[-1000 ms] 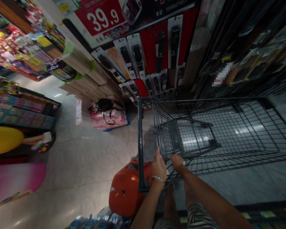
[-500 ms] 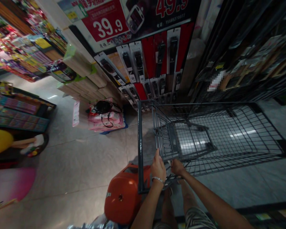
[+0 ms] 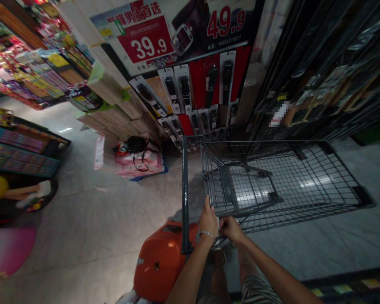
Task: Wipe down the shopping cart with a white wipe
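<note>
A shopping cart [image 3: 277, 191] stretches lengthwise rightward from the left hand [image 3: 208, 220], finger extended; the right hand [image 3: 231, 229], curled, is nearer its front; grips unclear.

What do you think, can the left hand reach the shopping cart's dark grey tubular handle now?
Likely yes: the left hand is close beside the handle, and nothing visible blocks the gap between them.

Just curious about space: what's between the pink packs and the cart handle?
Grey floor separates the pink packs from the cart handle in the head view.
</note>
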Available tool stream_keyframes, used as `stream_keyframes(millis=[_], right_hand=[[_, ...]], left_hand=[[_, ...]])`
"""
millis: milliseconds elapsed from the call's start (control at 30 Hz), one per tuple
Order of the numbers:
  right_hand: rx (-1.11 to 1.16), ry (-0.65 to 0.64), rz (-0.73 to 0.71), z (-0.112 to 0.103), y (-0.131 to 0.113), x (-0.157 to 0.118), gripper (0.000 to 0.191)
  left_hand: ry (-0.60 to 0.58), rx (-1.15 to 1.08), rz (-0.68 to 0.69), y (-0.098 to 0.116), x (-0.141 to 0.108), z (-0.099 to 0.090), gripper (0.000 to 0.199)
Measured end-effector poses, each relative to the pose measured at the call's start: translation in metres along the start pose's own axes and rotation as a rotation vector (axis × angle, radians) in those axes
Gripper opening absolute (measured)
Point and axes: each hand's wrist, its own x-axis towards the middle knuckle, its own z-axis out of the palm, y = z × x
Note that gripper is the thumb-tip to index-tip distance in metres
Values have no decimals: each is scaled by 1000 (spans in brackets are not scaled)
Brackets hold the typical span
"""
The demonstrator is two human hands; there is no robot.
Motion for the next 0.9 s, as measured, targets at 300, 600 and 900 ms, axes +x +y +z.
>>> stream_keyframes(millis=[300, 600, 900], right_hand=[[222, 80, -148, 8, 1, -10, 24], [262, 366, -334, -12, -22, -47, 28], [-13, 355, -400, 16, -44, -75, 20]], left_hand=[[101, 31, 123, -1, -27, -14, 56], [101, 226, 292, -14, -84, -18, 41], [158, 442, 438, -72, -107, -35, 41]])
